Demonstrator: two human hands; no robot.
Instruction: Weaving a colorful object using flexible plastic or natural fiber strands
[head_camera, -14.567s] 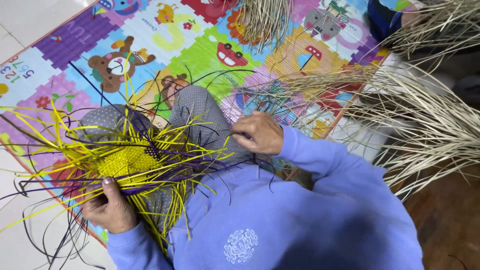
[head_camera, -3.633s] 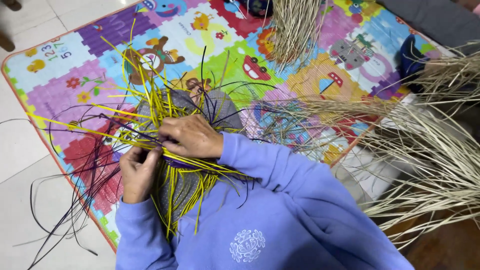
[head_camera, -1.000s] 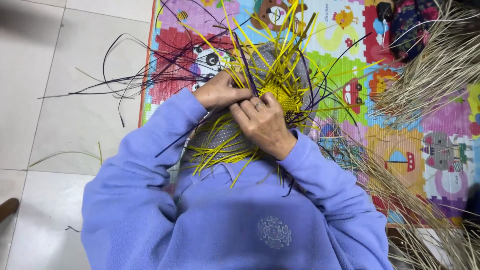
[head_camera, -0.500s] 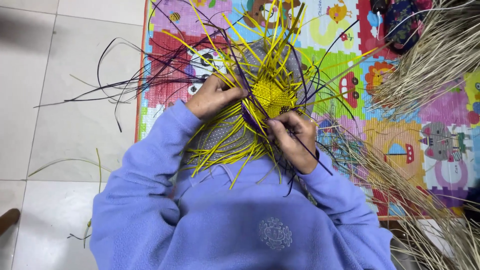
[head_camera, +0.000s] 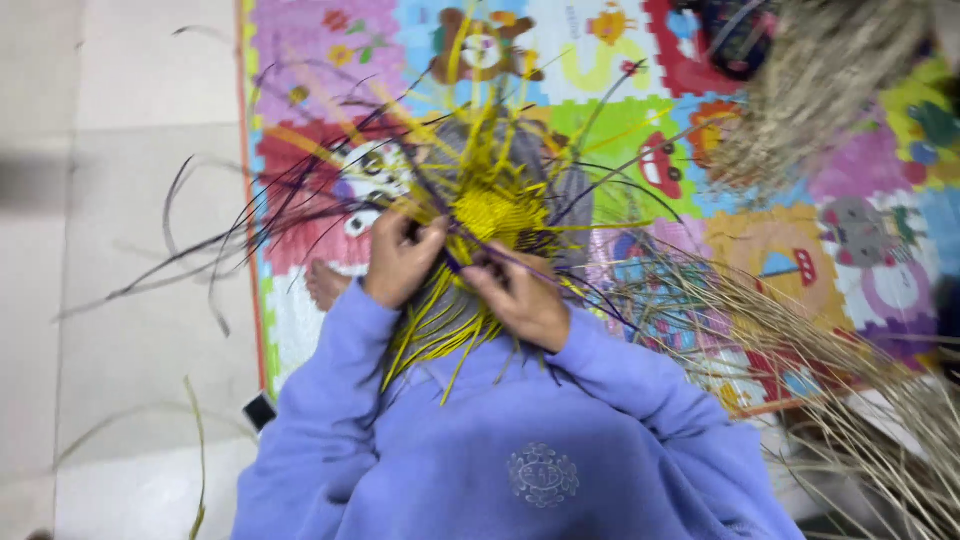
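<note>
A woven piece of yellow strips (head_camera: 490, 215) with dark purple strips (head_camera: 260, 215) rests on my lap, its loose ends fanning out all round. My left hand (head_camera: 400, 262) grips the strips at the left edge of the woven centre. My right hand (head_camera: 525, 300) pinches a dark purple strip at the lower right of that centre. Both arms wear lilac sleeves. The picture is blurred by motion.
A colourful foam play mat (head_camera: 700, 130) with animal and vehicle pictures lies under me on pale floor tiles (head_camera: 130, 200). Bundles of dry tan straw (head_camera: 830, 90) lie at the upper right and lower right (head_camera: 850, 400). My bare foot (head_camera: 325, 283) shows at the left.
The view has swung and blurred. My right hand has shifted left toward the woven centre, closer to my left hand, still working the strips.
</note>
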